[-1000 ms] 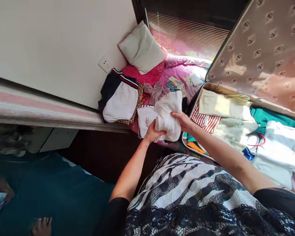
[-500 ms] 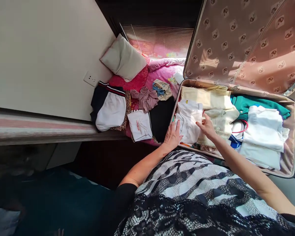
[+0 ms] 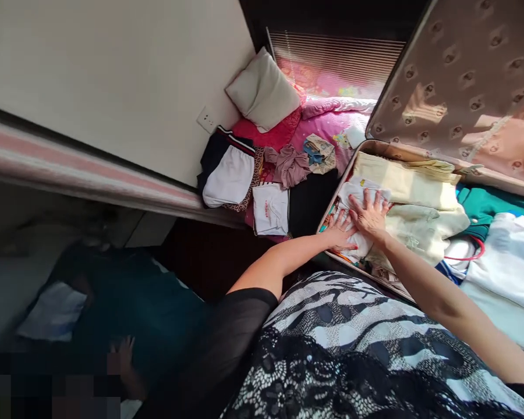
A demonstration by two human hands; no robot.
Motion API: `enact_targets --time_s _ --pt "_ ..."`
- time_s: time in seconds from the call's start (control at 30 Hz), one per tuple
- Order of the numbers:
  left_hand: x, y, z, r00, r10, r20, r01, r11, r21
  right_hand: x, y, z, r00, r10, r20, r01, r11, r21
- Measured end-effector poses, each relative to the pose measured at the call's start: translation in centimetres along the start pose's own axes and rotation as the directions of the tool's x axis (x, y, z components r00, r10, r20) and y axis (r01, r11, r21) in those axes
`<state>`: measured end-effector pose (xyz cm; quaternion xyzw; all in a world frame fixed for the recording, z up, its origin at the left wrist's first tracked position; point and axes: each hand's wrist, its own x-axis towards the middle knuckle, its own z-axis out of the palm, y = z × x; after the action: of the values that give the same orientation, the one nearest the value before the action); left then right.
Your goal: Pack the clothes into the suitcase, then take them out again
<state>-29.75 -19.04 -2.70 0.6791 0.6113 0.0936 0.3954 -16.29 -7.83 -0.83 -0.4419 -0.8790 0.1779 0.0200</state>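
A folded white garment (image 3: 361,247) lies in the left end of the open suitcase (image 3: 423,154). My left hand (image 3: 341,231) rests on its left part, fingers spread. Beside it my right hand (image 3: 370,215) presses flat on the same garment with its fingers apart. Right of my hands are pale cream clothes (image 3: 423,230), and behind them a folded cream-yellow garment (image 3: 408,180). Farther right lie a green garment (image 3: 502,201), a red ring-shaped edge (image 3: 474,253) and white folded clothes (image 3: 509,256).
Left of the suitcase, the pink bed holds a black cloth (image 3: 312,201), a folded white shirt (image 3: 271,209), dark and white clothes (image 3: 229,177), a mauve cloth (image 3: 288,166) and a pillow (image 3: 264,93). Another person's hand (image 3: 124,355) shows at lower left.
My right hand has moved from the white garment's right edge onto its top, flattening out. My left hand has also shifted onto the garment. The view has swung left.
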Motion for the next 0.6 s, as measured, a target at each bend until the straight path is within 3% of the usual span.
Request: enact_targets --time_s 0.2,0.27,0.33,0.37,0.4,0.43,0.47,0.53,0.57,0.6 --pt "-0.1 0.8 -1.6 0.997 0.034 0.065 -0.035 0.999 0.002 -0.5 -0.1 -0.4 1.0 0.019 -0.02 -0.021 0.992 -0.127" --pt "-1.3 0.7 -2.7 0.991 0.133 0.033 -0.13 0.989 -0.069 -0.5 -0.3 -0.7 1.0 0.027 -0.016 -0.029 0.986 -0.164" --pt "-3.4 -0.9 -3.7 0.964 0.216 -0.155 -0.244 0.952 -0.186 -0.4 -0.3 -0.8 0.999 0.036 -0.011 -0.037 0.983 -0.177" --pt "-4.9 -2.3 -4.1 0.935 0.188 -0.299 -0.266 0.933 -0.245 -0.4 -0.3 -0.8 0.999 0.044 -0.006 -0.045 0.984 -0.174" --pt "-6.5 -4.1 -4.5 0.891 0.088 -0.445 -0.245 0.919 -0.309 -0.4 -0.2 -0.8 0.998 0.055 -0.001 -0.055 0.985 -0.165" --pt "-8.2 -6.2 -4.9 0.821 -0.08 -0.565 -0.179 0.904 -0.388 -0.3 -0.1 -0.8 0.998 0.066 0.004 -0.064 0.986 -0.154" --pt "-9.9 -8.5 -5.2 0.717 -0.29 -0.633 -0.077 0.871 -0.486 -0.3 -0.1 -0.7 0.997 0.072 0.008 -0.07 0.987 -0.143" --pt "-13.2 -13.1 -5.9 0.436 -0.68 -0.589 0.15 0.701 -0.698 -0.2 -0.1 -0.7 0.997 0.076 0.005 -0.075 0.989 -0.127" --pt "-14.6 -15.2 -6.2 0.301 -0.795 -0.527 0.232 0.597 -0.768 -0.2 -0.1 -0.6 0.997 0.077 0.002 -0.077 0.99 -0.122" --pt "-15.7 -17.0 -6.4 0.196 -0.862 -0.468 0.288 0.507 -0.813 -0.2 -0.1 -0.6 0.997 0.08 0.001 -0.079 0.99 -0.119"
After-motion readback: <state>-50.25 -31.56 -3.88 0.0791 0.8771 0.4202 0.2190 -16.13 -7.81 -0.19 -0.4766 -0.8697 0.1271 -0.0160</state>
